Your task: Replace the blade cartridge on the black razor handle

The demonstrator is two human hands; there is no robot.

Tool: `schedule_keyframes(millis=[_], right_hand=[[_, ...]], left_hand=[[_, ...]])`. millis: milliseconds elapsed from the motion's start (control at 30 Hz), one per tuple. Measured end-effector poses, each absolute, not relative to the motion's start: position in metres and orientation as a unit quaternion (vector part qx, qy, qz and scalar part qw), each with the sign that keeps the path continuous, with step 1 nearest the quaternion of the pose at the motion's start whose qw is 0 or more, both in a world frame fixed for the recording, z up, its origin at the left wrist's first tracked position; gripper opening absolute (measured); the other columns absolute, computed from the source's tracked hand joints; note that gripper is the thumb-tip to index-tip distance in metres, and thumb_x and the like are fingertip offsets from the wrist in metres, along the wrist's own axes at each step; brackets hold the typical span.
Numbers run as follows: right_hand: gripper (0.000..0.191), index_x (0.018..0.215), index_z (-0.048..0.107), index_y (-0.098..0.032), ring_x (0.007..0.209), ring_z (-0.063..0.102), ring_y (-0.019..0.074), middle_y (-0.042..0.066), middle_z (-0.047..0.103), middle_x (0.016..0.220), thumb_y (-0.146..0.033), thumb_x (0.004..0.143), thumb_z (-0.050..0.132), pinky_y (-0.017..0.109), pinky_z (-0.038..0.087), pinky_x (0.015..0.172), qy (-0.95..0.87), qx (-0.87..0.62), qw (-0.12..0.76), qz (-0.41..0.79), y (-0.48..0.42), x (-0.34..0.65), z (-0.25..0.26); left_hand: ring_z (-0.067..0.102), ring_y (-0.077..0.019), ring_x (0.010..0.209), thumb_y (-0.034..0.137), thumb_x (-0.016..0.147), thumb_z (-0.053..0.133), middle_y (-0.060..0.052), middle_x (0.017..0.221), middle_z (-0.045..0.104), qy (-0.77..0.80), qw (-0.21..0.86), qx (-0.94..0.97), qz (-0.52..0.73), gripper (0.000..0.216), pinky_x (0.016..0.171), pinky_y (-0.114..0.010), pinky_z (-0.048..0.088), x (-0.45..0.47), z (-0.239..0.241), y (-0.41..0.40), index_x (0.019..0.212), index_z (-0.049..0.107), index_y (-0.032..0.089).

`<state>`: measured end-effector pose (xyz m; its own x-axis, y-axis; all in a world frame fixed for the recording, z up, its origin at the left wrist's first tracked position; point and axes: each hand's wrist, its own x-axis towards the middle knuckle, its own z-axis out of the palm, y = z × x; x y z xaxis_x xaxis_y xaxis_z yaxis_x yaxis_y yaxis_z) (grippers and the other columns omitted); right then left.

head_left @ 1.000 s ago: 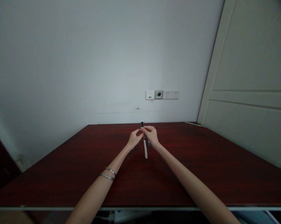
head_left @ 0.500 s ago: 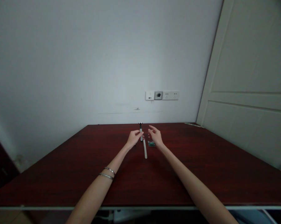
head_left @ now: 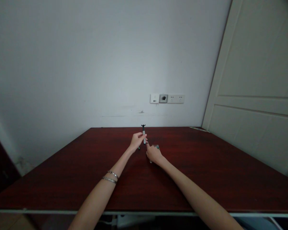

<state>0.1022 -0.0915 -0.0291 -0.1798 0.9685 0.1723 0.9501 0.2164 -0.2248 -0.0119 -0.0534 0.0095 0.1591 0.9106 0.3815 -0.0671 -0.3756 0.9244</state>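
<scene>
My left hand (head_left: 136, 142) is closed, thumb and fingers pinching a slim white-and-black handled tool (head_left: 144, 137). The tool stands roughly upright in view, its small black head forked at the top. Close by on the right, my right hand (head_left: 154, 154) is closed over a narrow white strip (head_left: 151, 162), its index finger pointing forward near the tool's lower end. Only the strip's near end shows below the hand. Behind that hand lies a small clear case (head_left: 156, 146) with green in it, partly covered. A small dark green piece (head_left: 139, 148) shows beside my left wrist.
The dark red-brown table (head_left: 86, 179) reaches back to a pale wall. Sockets and a switch plate (head_left: 167, 98) sit on the wall above it. A white panelled door (head_left: 256, 80) stands at the right.
My right hand has come down and towards me from beside the tool onto the white strip, covering most of it. The tool's head now looks more forked. My left hand has barely moved.
</scene>
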Motion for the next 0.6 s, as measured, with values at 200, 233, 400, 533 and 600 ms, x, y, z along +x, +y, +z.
schedule_keyframes(millis=[200, 233, 400, 533, 600], right_hand=[[0.028, 0.108, 0.052, -0.009, 0.09, 0.062, 0.026, 0.021, 0.064, 0.098, -0.01, 0.083, 0.04, 0.032, 0.042, 0.074, -0.771, -0.596, 0.207, 0.091, -0.076, 0.122, -0.016], [0.028, 0.107, 0.054, -0.01, 0.09, 0.062, 0.0246, 0.019, 0.065, 0.097, -0.009, 0.083, 0.04, 0.03, 0.042, 0.074, -0.766, -0.592, 0.231, 0.098, -0.072, 0.13, -0.011], [0.036, 0.116, 0.055, -0.021, 0.093, 0.059, 0.0187, 0.008, 0.063, 0.109, -0.014, 0.083, 0.045, 0.027, 0.042, 0.079, -0.742, -0.528, 0.41, 0.055, -0.057, 0.177, 0.014], [0.04, 0.117, 0.058, -0.023, 0.088, 0.059, 0.0167, 0.005, 0.065, 0.103, -0.011, 0.082, 0.041, 0.027, 0.043, 0.079, -0.774, -0.414, 0.479, 0.009, -0.06, 0.198, 0.025], [0.044, 0.118, 0.057, -0.025, 0.089, 0.058, 0.0166, 0.005, 0.064, 0.102, -0.008, 0.081, 0.04, 0.029, 0.042, 0.081, -0.799, -0.374, 0.469, -0.042, -0.066, 0.196, 0.027]], left_hand=[[0.061, -0.0148, 0.054, 0.028, 0.072, 0.062, -0.006, 0.063, 0.065, 0.33, 0.435, 0.644, 0.536, 0.016, 0.053, -0.024, 0.047, -0.012, 0.005, -0.05, 0.07, 0.06, 0.012], [0.061, -0.015, 0.055, 0.027, 0.073, 0.062, -0.006, 0.064, 0.065, 0.327, 0.431, 0.649, 0.534, 0.015, 0.053, -0.024, 0.047, -0.012, 0.004, -0.049, 0.071, 0.06, 0.012], [0.062, -0.0142, 0.058, 0.019, 0.07, 0.061, -0.005, 0.068, 0.064, 0.321, 0.408, 0.663, 0.54, 0.011, 0.054, -0.023, 0.047, -0.012, -0.002, -0.043, 0.079, 0.058, 0.013], [0.061, -0.0121, 0.059, 0.015, 0.071, 0.057, -0.003, 0.07, 0.062, 0.341, 0.347, 0.688, 0.538, 0.01, 0.054, -0.021, 0.045, -0.015, -0.007, -0.038, 0.08, 0.056, 0.013], [0.06, -0.0115, 0.059, 0.014, 0.071, 0.055, -0.001, 0.069, 0.061, 0.357, 0.309, 0.708, 0.525, 0.009, 0.054, -0.02, 0.044, -0.017, -0.008, -0.038, 0.08, 0.055, 0.014]])
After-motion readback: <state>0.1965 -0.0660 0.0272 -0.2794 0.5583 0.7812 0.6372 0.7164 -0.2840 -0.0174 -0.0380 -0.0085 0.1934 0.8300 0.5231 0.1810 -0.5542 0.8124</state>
